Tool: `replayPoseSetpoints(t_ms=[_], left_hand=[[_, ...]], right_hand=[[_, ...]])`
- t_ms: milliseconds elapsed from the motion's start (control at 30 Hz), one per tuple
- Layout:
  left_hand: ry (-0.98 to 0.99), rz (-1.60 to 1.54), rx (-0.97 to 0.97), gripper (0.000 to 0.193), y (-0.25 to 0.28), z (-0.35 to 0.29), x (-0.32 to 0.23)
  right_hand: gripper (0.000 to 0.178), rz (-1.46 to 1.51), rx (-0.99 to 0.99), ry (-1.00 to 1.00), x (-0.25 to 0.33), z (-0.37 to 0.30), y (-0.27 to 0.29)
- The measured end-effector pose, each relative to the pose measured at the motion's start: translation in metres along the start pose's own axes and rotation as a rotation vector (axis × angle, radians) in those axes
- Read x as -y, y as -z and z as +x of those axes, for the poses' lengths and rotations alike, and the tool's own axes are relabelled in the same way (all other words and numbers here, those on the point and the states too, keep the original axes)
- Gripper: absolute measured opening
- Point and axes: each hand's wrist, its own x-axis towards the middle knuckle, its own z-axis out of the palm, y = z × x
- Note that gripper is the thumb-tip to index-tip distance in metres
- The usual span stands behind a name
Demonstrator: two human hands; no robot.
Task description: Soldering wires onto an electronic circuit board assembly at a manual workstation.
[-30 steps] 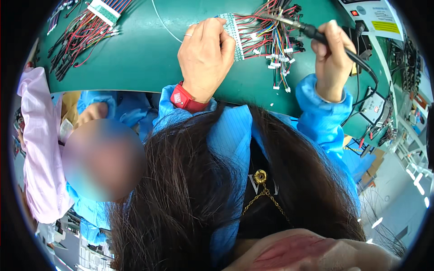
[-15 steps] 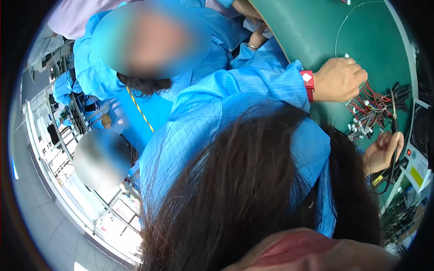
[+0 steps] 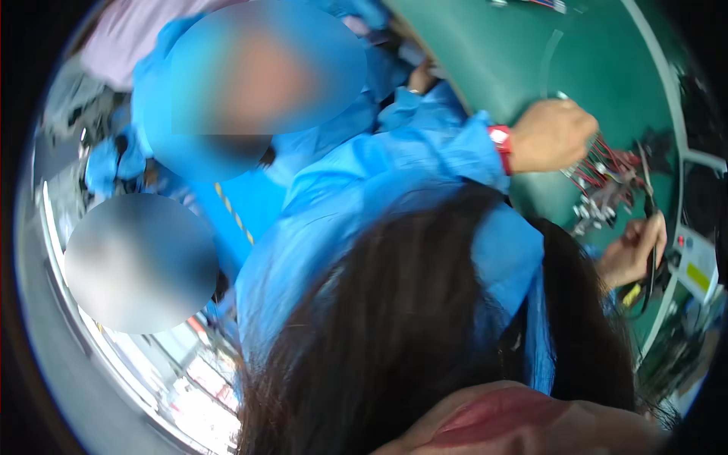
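My left hand (image 3: pixel 553 136), with a red watch (image 3: pixel 500 144) at its wrist, is closed above the green table, palm down. Its fingertips pinch the end of a wire harness, where red wires (image 3: pixel 603 161) run out of a loose bundle; the exact grip is hidden by the knuckles. White connectors (image 3: pixel 591 216) lie at the bundle's near side. My right hand (image 3: pixel 633 250), farther right, is closed around a slim black-handled tool with a long metal tip, seemingly a soldering iron (image 3: pixel 648 193). Its tip points away beside the bundle.
The green table (image 3: pixel 493 57) has a pale raised edge on the right. A light-grey device (image 3: pixel 696 262) with a yellow label stands past it. A co-worker in a blue smock (image 3: pixel 326 163) sits close on the left. More wires (image 3: pixel 550 4) lie at the far edge.
The whole view has shifted slightly and is blurred. Both hands appear a little farther left in it, with their grips the same.
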Motion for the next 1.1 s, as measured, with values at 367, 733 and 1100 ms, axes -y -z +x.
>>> replayPoseSetpoints(t_ms=[367, 733, 1100], left_hand=[[0.128, 0.052, 0.143, 0.008, 0.013, -0.002, 0.004], [0.126, 0.044, 0.14, 0.01, 0.015, 0.001, 0.003], [0.121, 0.036, 0.116, 0.021, 0.015, -0.001, 0.006]], right_hand=[[0.012, -0.066, 0.044, 0.035, 0.008, -0.008, -0.023], [0.013, -0.176, 0.145, 0.063, -0.008, -0.011, -0.039], [0.012, -0.293, 0.2, 0.098, -0.013, -0.012, -0.047]])
